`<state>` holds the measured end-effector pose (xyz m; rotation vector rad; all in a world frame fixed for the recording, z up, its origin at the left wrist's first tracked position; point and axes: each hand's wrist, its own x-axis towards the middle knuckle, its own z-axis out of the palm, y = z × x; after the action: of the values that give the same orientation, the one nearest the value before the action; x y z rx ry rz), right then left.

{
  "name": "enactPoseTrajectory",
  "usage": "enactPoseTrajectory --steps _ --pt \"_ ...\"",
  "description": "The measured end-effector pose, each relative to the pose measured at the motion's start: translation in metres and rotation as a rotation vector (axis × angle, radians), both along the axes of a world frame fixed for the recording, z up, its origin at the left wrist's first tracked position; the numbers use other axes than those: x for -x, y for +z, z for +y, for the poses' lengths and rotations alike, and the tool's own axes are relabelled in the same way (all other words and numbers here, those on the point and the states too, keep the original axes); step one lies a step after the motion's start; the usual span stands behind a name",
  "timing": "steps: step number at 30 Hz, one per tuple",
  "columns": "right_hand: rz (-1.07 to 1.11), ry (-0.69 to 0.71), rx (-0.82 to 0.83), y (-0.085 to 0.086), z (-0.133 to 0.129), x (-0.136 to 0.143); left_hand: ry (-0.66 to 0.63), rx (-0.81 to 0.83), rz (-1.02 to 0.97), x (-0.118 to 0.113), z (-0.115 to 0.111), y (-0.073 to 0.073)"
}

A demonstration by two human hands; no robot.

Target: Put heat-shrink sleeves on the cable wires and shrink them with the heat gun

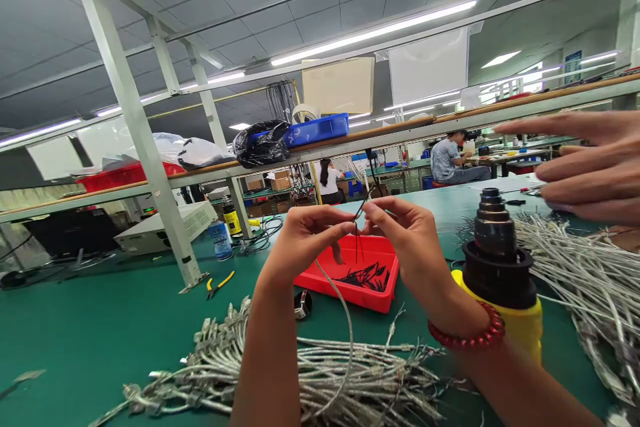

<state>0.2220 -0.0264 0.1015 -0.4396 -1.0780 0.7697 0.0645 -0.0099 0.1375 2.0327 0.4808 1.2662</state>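
Note:
My left hand (313,237) is closed in a pinch on the end of a grey cable (349,327), which loops down over the bench. Fingertip to fingertip with it, my right hand (407,233) pinches a thin black tube (358,213), which looks like heat-shrink. Fine dark strands hang between the two hands; which are wires and which are tubes I cannot tell. Just beneath is a red tray (345,299) with short black tube pieces (367,276) in it. A bundle of grey cables (320,373) with clear plugs lies under my forearms.
A yellow heat gun (517,320) stands nozzle-up beside my right wrist. Behind it lie more cables (585,273), with another person's hand (595,167) above. Yellow-handled cutters (220,284), a blue bottle (220,240) and a metal post (135,127) are on the left.

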Motion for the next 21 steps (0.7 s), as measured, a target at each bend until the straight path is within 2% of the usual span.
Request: enactPoseTrajectory --steps 7,21 --pt "-0.043 -0.014 -0.002 0.0 -0.0003 -0.0001 0.028 0.005 -0.016 0.0004 -0.0007 -0.0004" --pt "-0.033 0.011 -0.031 -0.0005 0.0026 -0.0007 -0.019 0.025 -0.011 0.0017 0.0012 -0.0008"
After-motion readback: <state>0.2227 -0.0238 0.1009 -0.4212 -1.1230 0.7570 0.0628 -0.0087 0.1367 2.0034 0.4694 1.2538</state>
